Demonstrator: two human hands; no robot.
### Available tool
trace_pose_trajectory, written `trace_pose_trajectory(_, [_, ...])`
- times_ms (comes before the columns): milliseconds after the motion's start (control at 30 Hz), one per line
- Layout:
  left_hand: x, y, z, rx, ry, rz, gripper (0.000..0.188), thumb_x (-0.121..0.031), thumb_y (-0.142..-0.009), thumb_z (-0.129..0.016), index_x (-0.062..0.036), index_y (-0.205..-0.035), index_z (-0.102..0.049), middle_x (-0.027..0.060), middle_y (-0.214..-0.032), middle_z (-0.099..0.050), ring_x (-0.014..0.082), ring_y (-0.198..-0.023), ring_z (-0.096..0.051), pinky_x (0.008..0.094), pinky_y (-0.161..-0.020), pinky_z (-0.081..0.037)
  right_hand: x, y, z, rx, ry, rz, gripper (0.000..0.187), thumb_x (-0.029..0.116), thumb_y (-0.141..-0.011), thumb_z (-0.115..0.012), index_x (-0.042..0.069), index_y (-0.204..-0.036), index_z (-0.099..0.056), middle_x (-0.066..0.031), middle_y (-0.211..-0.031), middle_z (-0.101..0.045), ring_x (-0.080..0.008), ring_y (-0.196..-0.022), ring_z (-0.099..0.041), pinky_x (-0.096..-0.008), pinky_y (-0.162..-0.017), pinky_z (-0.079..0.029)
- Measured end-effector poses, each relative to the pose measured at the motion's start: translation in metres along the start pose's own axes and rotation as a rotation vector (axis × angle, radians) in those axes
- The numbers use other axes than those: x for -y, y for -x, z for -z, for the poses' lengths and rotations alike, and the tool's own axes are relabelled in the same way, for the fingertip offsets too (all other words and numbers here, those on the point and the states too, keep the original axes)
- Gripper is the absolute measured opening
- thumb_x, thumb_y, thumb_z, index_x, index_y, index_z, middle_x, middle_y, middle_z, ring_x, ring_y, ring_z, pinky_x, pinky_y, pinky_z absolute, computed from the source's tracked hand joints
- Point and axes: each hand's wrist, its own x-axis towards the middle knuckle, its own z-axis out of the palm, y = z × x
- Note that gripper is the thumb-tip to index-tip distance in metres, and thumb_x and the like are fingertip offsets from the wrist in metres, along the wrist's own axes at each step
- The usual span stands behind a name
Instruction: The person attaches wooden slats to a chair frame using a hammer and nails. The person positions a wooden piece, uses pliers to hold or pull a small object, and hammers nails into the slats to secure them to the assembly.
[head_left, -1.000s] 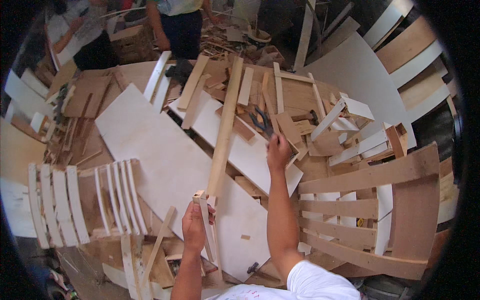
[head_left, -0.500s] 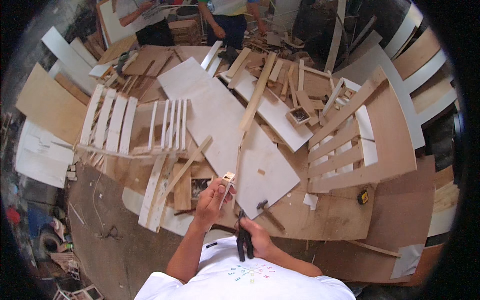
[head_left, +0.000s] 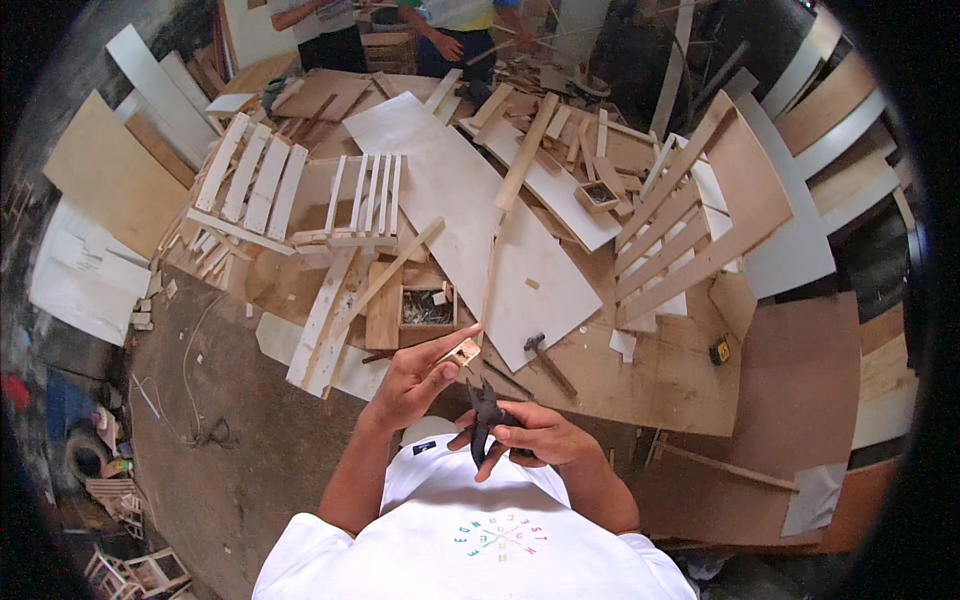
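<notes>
My left hand (head_left: 408, 385) grips a small light wooden piece (head_left: 463, 353) by its end, with the index finger stretched along it. How far this piece runs on is hard to make out. In my right hand (head_left: 545, 437) are dark pincers (head_left: 484, 412), their jaws parted and pointing up, close below the wooden end but apart from it. The right fingers are loosely spread around the handles. A hammer (head_left: 548, 364) lies on the worktable just beyond my right hand. Beyond my left hand stands a wooden box (head_left: 428, 306) with nails in it.
A large white panel (head_left: 470, 220) lies across the table. Slatted wooden frames stand at left (head_left: 245, 185) and right (head_left: 690, 210). A yellow-black tape measure (head_left: 719, 350) rests near the right edge. Two people stand at the far side. A cord (head_left: 205, 430) lies on the floor at left.
The pincers have swung up toward the wooden piece, and their jaws have opened. My right fingers have spread on the handles. My left index finger has stretched out. The view has shifted.
</notes>
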Motion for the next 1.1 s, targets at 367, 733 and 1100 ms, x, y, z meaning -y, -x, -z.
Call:
trace_pose_trajectory(367, [-0.02,0.082,0.06,0.095,-0.277,-0.136,0.062,-0.05,-0.098,-0.064,-0.0023,-0.138,-0.063,0.0134,-0.111,-0.074,0.0197,-0.099,-0.067,0.0344,-0.088,-0.051,-0.056,-0.043,-0.089,-0.175,0.124,0.046,0.039,0.039,-0.108,-0.053,0.004,-0.124,-0.059,-0.0018,-0.09,-0.069,-0.0005,-0.051,-0.044,-0.0184,-0.04,-0.033])
trace_pose_trajectory(733, [-0.008,0.162,0.095,0.008,-0.208,-0.267,0.056,-0.045,-0.096,-0.067,-0.0065,-0.136,-0.066,0.0122,-0.097,-0.071,0.021,-0.08,-0.065,0.0341,-0.073,-0.05,-0.101,-0.08,-0.152,-0.12,0.17,0.037,0.041,0.04,-0.108,-0.051,0.003,-0.124,-0.059,-0.0054,-0.098,-0.072,-0.0038,-0.056,-0.056,-0.0189,-0.041,-0.039])
trace_pose_trajectory(1100, [-0.024,0.198,0.113,-0.068,-0.31,-0.325,0.056,-0.048,-0.093,-0.07,-0.0086,-0.132,-0.069,0.0078,-0.078,-0.067,0.02,-0.065,-0.062,0.0344,-0.062,-0.049,-0.127,-0.104,-0.168,-0.083,0.214,0.161,0.035,0.034,-0.106,-0.058,0.001,-0.116,-0.059,-0.0088,-0.099,-0.067,-0.0116,-0.072,-0.058,-0.0302,-0.061,-0.048])
